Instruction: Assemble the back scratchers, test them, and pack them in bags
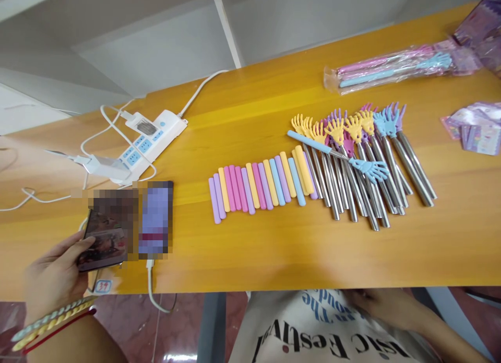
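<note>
My left hand (58,266) is closed around the edge of a smartphone (105,245), thumb on its lit screen, at the table's left front. A second phone (155,214) lies just right of it, plugged into a white cable. My right hand (364,303) rests against my shirt below the table edge; its fingers are shadowed and partly hidden. Farther up lie several metal back scratcher rods (354,190) with hand-shaped heads in yellow, blue, purple and pink. One back scratcher with a blue handle (309,142) lies across them. Coloured handle sleeves (254,185) form a row to their left.
A white power strip (156,143) with chargers and loose cables sits at the back left. Plastic-wrapped back scratchers (395,68) lie at the back right, near a purple bag (481,31). Printed purple cards (479,130) are at the right. The table's front edge runs before me.
</note>
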The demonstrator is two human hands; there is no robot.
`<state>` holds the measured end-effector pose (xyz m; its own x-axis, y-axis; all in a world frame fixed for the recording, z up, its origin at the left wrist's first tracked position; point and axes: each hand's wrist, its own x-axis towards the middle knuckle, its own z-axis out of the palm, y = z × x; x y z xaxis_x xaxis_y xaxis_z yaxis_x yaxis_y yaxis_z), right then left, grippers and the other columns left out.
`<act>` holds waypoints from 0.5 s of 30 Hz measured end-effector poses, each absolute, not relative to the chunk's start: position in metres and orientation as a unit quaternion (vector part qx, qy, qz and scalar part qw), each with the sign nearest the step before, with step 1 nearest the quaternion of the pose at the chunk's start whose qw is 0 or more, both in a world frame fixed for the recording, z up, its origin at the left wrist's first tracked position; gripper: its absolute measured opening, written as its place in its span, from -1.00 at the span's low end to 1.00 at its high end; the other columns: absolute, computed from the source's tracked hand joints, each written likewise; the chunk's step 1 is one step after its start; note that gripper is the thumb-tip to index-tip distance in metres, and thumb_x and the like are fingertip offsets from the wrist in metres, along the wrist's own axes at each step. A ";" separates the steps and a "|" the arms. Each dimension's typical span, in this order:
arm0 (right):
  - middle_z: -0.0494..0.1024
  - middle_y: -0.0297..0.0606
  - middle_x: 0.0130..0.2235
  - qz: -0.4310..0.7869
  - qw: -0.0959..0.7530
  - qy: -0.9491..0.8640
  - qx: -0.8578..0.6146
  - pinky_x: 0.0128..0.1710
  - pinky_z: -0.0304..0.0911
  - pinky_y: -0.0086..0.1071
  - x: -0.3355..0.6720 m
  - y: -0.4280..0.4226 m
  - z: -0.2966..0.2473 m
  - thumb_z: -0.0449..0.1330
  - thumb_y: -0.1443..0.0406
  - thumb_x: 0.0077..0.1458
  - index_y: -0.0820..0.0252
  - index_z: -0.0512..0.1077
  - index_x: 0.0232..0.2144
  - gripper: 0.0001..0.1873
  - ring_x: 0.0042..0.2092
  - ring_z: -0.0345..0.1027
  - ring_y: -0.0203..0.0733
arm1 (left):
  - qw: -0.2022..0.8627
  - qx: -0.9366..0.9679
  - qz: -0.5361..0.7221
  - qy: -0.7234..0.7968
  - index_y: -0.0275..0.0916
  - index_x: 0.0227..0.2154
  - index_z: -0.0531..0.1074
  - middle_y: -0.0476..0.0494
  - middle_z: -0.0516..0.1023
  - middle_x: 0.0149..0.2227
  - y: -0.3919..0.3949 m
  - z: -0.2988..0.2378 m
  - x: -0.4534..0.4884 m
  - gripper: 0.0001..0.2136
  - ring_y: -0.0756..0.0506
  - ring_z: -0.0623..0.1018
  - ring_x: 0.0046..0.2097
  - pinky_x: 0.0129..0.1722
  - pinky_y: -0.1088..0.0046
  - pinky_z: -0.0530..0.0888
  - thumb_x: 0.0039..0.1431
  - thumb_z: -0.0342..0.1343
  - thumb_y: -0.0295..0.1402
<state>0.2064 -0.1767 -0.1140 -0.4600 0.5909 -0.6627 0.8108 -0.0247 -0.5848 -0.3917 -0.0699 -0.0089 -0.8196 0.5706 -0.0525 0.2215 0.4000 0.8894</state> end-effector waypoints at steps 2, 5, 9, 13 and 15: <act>0.50 -0.19 -0.16 -0.508 0.106 0.689 0.506 -0.13 0.25 -0.14 0.207 -0.177 -0.115 -0.18 0.06 0.16 0.09 0.40 -0.24 -0.58 -0.15 0.37 0.03 | 0.194 0.240 0.513 0.801 -0.27 -0.26 0.53 -0.03 0.55 -0.36 -0.070 -0.008 -0.388 -0.48 0.00 0.50 -0.40 -0.48 0.50 0.51 -0.49 0.38 -0.44; 0.50 -0.21 -0.13 -0.510 0.091 0.689 0.507 -0.08 0.23 -0.13 0.209 -0.177 -0.117 -0.17 0.07 0.16 0.07 0.39 -0.21 -0.59 -0.10 0.36 0.04 | 0.212 0.245 0.512 0.796 -0.28 -0.26 0.53 -0.06 0.57 -0.33 -0.070 -0.007 -0.383 -0.48 -0.01 0.51 -0.39 -0.49 0.49 0.52 -0.48 0.39 -0.45; 0.44 -0.23 -0.01 -0.518 0.070 0.690 0.500 0.01 0.18 -0.14 0.211 -0.176 -0.117 -0.15 0.08 0.17 0.04 0.39 -0.13 -0.59 0.01 0.30 0.04 | 0.206 0.257 0.500 0.801 -0.29 -0.22 0.52 -0.09 0.57 -0.31 -0.070 -0.008 -0.383 -0.44 -0.04 0.53 -0.38 -0.46 0.43 0.54 -0.48 0.41 -0.45; 0.45 -0.22 -0.03 -0.517 0.046 0.691 0.504 -0.03 0.20 -0.19 0.211 -0.176 -0.116 -0.14 0.09 0.18 0.04 0.39 -0.10 -0.59 -0.02 0.31 0.00 | 0.189 0.262 0.500 0.804 -0.27 -0.21 0.52 -0.06 0.57 -0.34 -0.070 -0.015 -0.394 -0.45 -0.01 0.52 -0.40 -0.43 0.47 0.53 -0.46 0.39 -0.46; 0.50 -0.22 -0.17 -0.506 0.027 0.687 0.521 -0.17 0.26 -0.25 0.211 -0.178 -0.116 -0.09 0.09 0.16 0.10 0.43 -0.24 -0.63 -0.17 0.36 -0.06 | 0.179 0.251 0.522 0.796 -0.28 -0.24 0.53 -0.05 0.57 -0.36 -0.071 -0.019 -0.401 -0.49 0.00 0.52 -0.41 -0.43 0.50 0.52 -0.44 0.38 -0.46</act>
<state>0.2107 -0.1780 -0.1157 -0.4555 0.6881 -0.5648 0.7430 -0.0556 -0.6670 -0.4015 -0.0708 -0.0187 -0.8101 0.5858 -0.0230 0.2123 0.3298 0.9199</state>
